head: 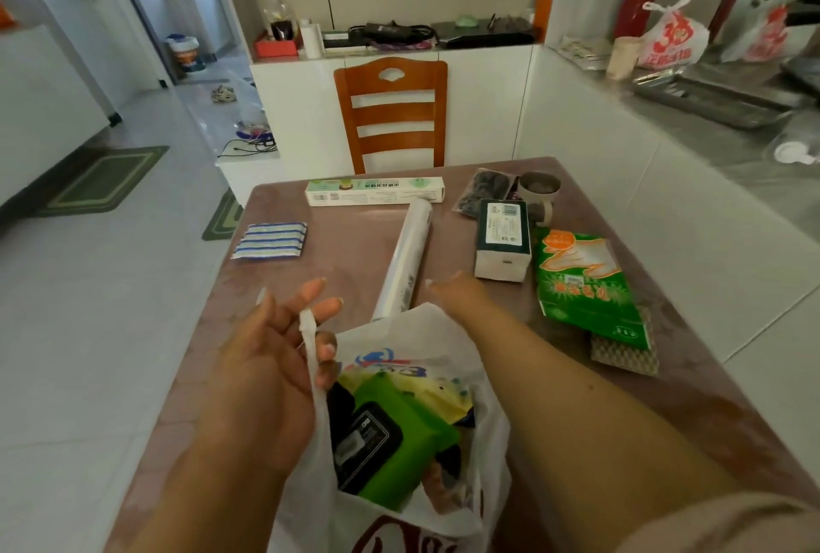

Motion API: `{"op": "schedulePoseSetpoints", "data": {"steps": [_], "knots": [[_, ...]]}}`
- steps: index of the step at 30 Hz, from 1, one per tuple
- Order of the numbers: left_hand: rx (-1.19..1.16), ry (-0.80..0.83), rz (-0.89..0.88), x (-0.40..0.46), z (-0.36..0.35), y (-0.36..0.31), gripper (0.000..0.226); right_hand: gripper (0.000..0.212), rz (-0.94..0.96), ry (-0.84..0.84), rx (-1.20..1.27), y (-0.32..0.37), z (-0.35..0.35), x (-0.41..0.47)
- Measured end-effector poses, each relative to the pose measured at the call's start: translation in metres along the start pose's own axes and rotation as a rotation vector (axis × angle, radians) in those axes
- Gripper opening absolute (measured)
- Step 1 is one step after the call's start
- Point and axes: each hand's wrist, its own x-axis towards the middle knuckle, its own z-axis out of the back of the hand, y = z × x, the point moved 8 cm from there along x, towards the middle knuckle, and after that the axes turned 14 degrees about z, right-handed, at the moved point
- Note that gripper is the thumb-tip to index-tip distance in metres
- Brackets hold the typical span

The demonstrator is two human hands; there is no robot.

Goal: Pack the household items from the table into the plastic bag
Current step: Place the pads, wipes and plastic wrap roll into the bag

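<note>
— Where's the plastic bag?

— At the near edge of the counter, mouth open. Inside sit a green pack with a black flap and a yellow packet behind it.

— Who has hold of it?

— The left hand has one handle of the bag pinched between thumb and a finger, the other fingers spread loosely. The right hand reaches forward over the bag's far rim, fingers mostly straight, gripping nothing I can see.

— What's nearest that right hand?

— A white roll, lying lengthwise just left of the fingertips; I can't tell whether they touch it. Just right of the hand stands a dark green box with a white base.

— And the rest still on the counter?

— A green glove packet to the right, lying over a grey scouring pad. Farther back, a dark packet and a mug. A long pale box lies across the far edge, and a blue-striped cloth pack sits at the left side.

— Beyond the counter?

— A wooden chair is pushed in at the far end.
</note>
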Motion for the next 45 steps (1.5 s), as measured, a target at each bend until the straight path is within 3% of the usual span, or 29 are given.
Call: {"op": "schedulePoseSetpoints", "data": {"steps": [3, 6, 9, 17, 23, 26, 34, 41, 45], "knots": [[0.007, -0.024, -0.018, 0.002, 0.008, -0.002, 0.046, 0.06, -0.067, 0.098, 0.135, 0.011, -0.039, 0.021], [-0.007, -0.011, -0.029, 0.005, 0.016, -0.007, 0.047, 0.083, -0.156, 0.221, 0.074, 0.013, -0.077, 0.036], [-0.02, -0.002, -0.038, 0.004, 0.021, -0.009, 0.047, 0.09, -0.174, 0.203, -0.024, 0.012, -0.088, 0.04], [0.008, -0.054, -0.074, -0.007, 0.031, -0.017, 0.046, 0.072, -0.148, -0.008, 0.342, 0.025, -0.042, 0.01], [-0.012, -0.066, -0.109, -0.019, 0.032, -0.023, 0.045, 0.035, -0.069, -0.03, 0.44, 0.054, 0.001, -0.103], [-0.017, -0.071, -0.131, -0.026, 0.034, -0.024, 0.046, 0.034, 0.006, 0.0, 0.599, 0.066, 0.005, -0.18], [0.032, -0.033, -0.16, -0.046, 0.035, -0.021, 0.053, 0.037, -0.06, 0.154, 1.013, 0.082, -0.02, -0.32], [0.026, 0.055, -0.161, -0.064, 0.035, -0.011, 0.057, 0.034, -0.152, 0.262, 1.137, 0.098, -0.046, -0.333], [0.014, 0.134, -0.162, -0.079, 0.035, -0.013, 0.059, 0.033, -0.111, 0.177, 1.288, 0.109, -0.054, -0.344]]}}
